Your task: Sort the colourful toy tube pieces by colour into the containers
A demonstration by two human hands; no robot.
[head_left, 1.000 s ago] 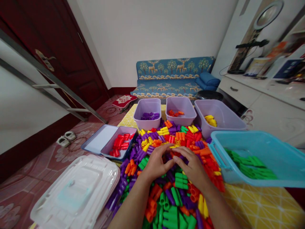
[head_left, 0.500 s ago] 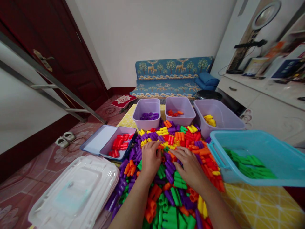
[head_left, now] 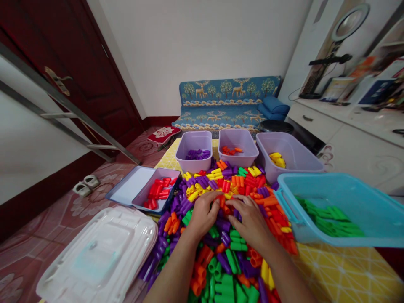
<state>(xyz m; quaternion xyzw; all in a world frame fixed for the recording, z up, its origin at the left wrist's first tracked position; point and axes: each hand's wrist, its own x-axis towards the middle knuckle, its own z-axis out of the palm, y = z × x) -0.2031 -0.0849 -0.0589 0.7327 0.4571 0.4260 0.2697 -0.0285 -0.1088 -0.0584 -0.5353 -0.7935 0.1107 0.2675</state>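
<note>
A heap of plastic tube-shaped building pieces (head_left: 225,286) in green, purple, orange, red and yellow covers the middle of the table. Over its centre, my left hand (head_left: 203,212) has bent fingers, with thumb and fingertips around an orange building piece (head_left: 222,203). My right hand (head_left: 251,221) reaches the same piece from the other side, its fingertips at the orange edge and its thumb apart from the fingers. Fingers partly hide where each hand touches it. Purple pieces (head_left: 223,225) lie between the hands, and green pieces (head_left: 237,240) are below the right wrist.
Lilac bins hold purple (head_left: 194,167), orange (head_left: 238,160) and yellow pieces (head_left: 292,168). A turquoise bin (head_left: 347,181) with green pieces stands right. Left are an open case (head_left: 164,171) with red pieces and a white lid (head_left: 101,252). Behind stands a blue sofa (head_left: 217,111).
My left hand has shifted right and curled its fingers at the orange piece. My right hand has drawn its fingers in slightly, and the hands are closer together.
</note>
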